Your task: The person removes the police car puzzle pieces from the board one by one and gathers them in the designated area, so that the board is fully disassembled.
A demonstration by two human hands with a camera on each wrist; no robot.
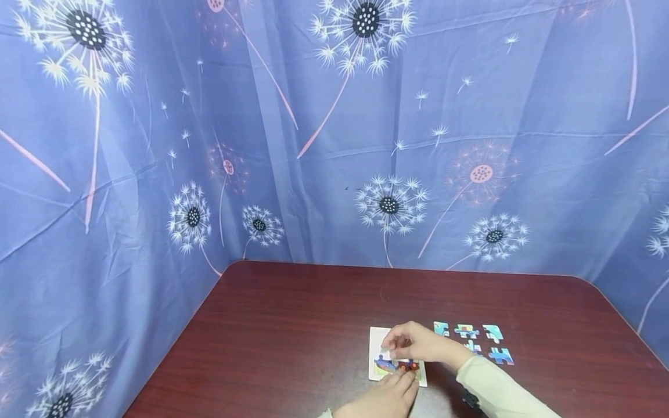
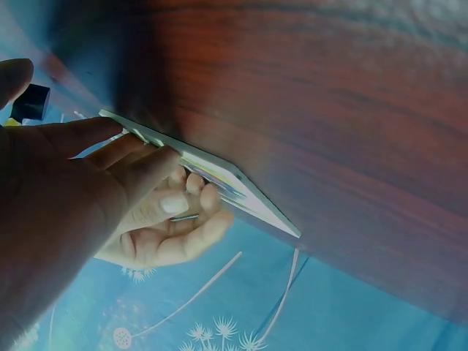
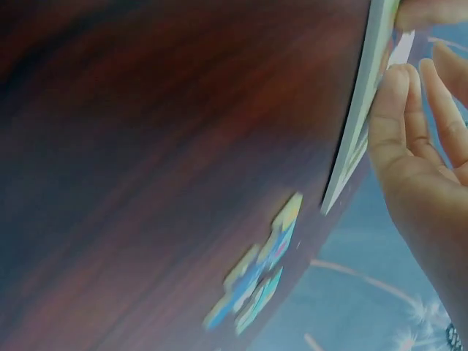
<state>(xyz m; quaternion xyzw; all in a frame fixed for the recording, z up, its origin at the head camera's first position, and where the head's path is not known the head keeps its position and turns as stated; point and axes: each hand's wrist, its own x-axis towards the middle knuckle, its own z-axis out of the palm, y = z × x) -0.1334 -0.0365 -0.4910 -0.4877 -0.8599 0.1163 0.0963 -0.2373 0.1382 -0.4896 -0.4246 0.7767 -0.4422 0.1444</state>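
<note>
Two hands [image 1: 380, 397] [image 1: 415, 342], one puzzle board [image 1: 374, 345]

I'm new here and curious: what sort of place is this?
Probably a curtained-off tabletop workspace: dandelion-print fabric hangs behind a wood-grain table, where loose jigsaw pieces lie beside a puzzle board.

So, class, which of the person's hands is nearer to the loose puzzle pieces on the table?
The right hand: it is over the puzzle board, just left of the loose puzzle pieces. The left hand is at the board's near edge, farther away.
</note>
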